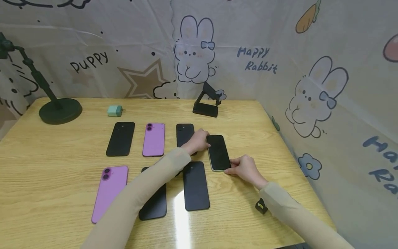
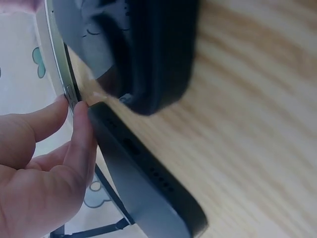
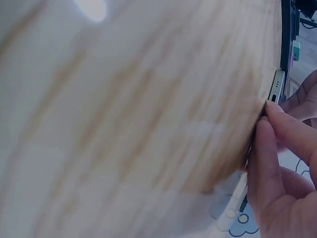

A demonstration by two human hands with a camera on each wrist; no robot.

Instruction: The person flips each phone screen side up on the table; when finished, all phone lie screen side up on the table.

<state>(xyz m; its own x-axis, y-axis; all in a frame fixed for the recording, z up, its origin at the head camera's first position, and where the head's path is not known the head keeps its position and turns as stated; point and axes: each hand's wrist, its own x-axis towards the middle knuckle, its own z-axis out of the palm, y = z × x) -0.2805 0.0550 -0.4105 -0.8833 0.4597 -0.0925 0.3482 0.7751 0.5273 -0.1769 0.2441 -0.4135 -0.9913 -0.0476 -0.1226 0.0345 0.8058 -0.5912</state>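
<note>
A smartphone [image 1: 219, 152] with a dark screen facing up and a pale green edge lies at the right of the table. My left hand [image 1: 199, 141] pinches its upper left edge; in the left wrist view, thumb and fingertips meet at the side buttons. At the lower right corner, my right hand [image 1: 245, 169] holds the same smartphone with thumb and fingers, beside the port end seen in the right wrist view. Under my left wrist, a black phone [image 1: 185, 133] lies partly covered. Another dark phone [image 1: 196, 186] sits just below it, camera side up.
Further left lie a black phone [image 1: 120, 139], two purple phones, one at the back [image 1: 153, 140] and one in front [image 1: 109, 193], and a dark phone [image 1: 153, 204] under my left sleeve. Behind stand a black phone stand [image 1: 206, 103], a mint charger [image 1: 115, 110] and a green lamp [image 1: 60, 110].
</note>
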